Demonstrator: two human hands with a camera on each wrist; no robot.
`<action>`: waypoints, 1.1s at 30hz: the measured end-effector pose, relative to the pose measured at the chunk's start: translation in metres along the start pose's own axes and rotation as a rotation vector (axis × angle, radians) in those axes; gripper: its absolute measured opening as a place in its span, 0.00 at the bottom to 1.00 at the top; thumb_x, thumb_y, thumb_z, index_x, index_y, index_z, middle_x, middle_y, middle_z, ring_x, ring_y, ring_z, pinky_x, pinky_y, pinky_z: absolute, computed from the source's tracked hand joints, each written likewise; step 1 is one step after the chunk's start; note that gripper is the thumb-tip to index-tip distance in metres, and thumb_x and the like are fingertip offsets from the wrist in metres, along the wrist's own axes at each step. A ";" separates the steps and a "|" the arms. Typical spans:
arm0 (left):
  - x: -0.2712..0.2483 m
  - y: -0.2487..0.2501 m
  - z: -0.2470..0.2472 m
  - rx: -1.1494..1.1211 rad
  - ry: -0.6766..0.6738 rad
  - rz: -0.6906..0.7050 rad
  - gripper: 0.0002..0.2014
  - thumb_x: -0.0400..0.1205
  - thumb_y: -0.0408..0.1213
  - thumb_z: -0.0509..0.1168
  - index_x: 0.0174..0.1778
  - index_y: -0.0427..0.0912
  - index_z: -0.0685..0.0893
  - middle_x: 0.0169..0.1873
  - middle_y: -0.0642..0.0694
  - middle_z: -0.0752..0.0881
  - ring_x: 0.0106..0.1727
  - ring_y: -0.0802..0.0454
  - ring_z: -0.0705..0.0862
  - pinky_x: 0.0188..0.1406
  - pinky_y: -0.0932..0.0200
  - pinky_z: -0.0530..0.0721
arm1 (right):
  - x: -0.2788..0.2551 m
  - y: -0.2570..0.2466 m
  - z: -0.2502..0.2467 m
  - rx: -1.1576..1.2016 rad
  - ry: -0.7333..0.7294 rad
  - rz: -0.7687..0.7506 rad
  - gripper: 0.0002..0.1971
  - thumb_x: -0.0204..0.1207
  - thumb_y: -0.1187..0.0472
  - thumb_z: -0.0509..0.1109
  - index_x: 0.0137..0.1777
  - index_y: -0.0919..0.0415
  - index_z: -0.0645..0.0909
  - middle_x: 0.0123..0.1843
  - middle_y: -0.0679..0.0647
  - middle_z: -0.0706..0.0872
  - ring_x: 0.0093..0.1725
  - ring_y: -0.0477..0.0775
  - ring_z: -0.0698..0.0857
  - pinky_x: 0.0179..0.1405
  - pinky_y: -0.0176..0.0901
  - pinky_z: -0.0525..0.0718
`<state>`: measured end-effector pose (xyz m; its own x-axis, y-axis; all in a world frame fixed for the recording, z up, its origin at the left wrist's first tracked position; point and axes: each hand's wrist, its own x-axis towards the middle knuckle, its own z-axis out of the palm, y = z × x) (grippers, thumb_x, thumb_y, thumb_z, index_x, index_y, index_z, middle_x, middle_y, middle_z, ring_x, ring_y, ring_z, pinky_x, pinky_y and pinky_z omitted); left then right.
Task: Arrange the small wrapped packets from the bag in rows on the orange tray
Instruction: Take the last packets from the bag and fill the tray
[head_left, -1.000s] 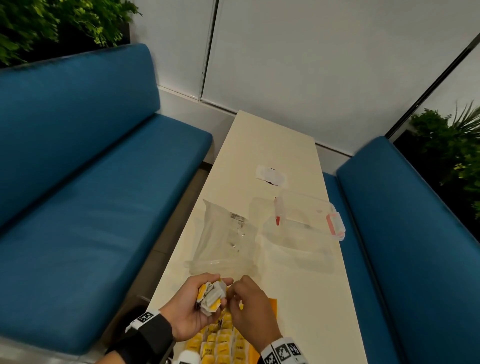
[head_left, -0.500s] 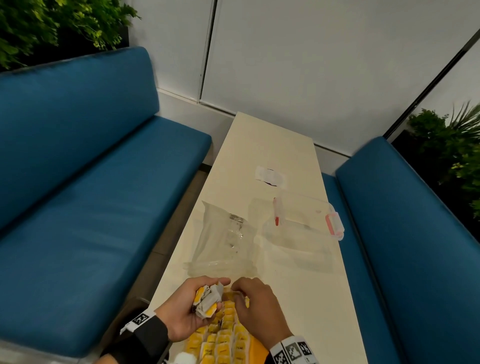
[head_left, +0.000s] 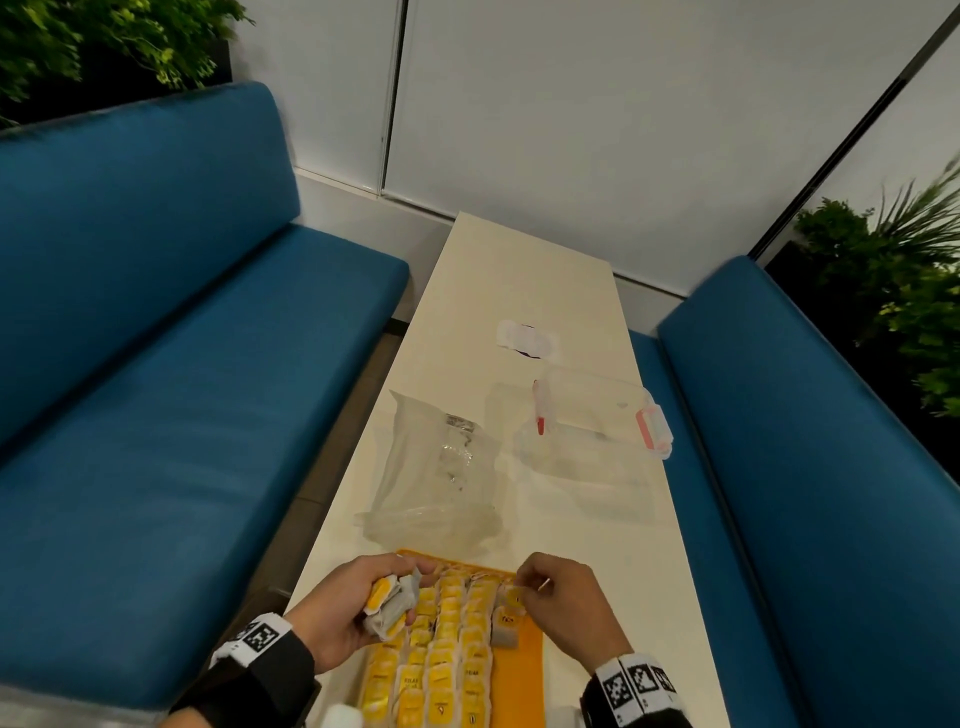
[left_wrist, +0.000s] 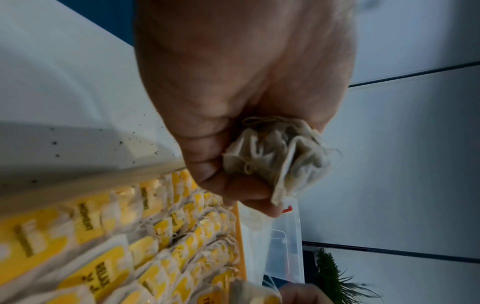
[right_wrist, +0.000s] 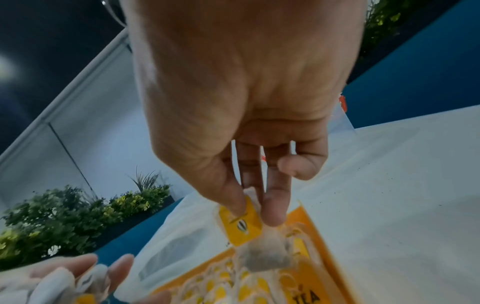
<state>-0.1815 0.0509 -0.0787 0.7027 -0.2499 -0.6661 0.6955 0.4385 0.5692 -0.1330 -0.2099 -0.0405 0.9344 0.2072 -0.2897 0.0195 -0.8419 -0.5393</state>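
Packets (head_left: 447, 654) in rows on tray (head_left: 522, 675), bag (head_left: 436, 467) behind it, container (head_left: 597, 431) right of bag.

Orange tray (head_left: 522, 670) bearing packets (head_left: 447, 654) with yellow labels on off-white paper, lettered in black. Cream bench (head_left: 524, 291); clear bag (head_left: 441, 467); clear box (head_left: 592, 431) with pink-red clasps. Blue sofas (head_left: 171, 374); white wall (head_left: 597, 104); green plants (head_left: 893, 291). Wristbands (head_left: 636, 686) carry black-and-white square markers.

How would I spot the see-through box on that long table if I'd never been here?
Find the long cream table between the blue benches. Past the orange tray and the crumpled clear bag, toward the right edge, sits the clear box. Only it has pink-red latches.
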 end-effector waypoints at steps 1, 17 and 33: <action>-0.001 -0.001 0.000 0.002 0.010 0.002 0.14 0.85 0.39 0.64 0.56 0.37 0.94 0.60 0.39 0.92 0.49 0.39 0.84 0.48 0.50 0.84 | -0.003 0.002 0.001 -0.027 -0.015 0.008 0.14 0.72 0.64 0.70 0.36 0.41 0.82 0.40 0.45 0.88 0.35 0.39 0.83 0.36 0.27 0.80; 0.001 -0.003 0.001 -0.003 0.049 0.017 0.14 0.87 0.37 0.64 0.60 0.35 0.91 0.58 0.39 0.92 0.38 0.44 0.86 0.42 0.51 0.85 | 0.003 0.015 0.016 -0.438 -0.304 -0.009 0.09 0.73 0.63 0.74 0.49 0.51 0.93 0.56 0.48 0.91 0.55 0.49 0.89 0.55 0.43 0.86; 0.002 -0.002 0.000 -0.014 0.054 0.027 0.15 0.87 0.37 0.63 0.59 0.33 0.91 0.57 0.37 0.92 0.42 0.42 0.87 0.43 0.51 0.85 | 0.014 0.023 0.037 -0.536 -0.053 0.013 0.10 0.74 0.58 0.64 0.49 0.53 0.86 0.48 0.49 0.90 0.47 0.53 0.88 0.44 0.43 0.84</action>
<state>-0.1821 0.0498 -0.0814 0.7115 -0.1907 -0.6763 0.6742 0.4567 0.5804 -0.1327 -0.2079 -0.0856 0.9168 0.2088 -0.3405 0.2001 -0.9779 -0.0608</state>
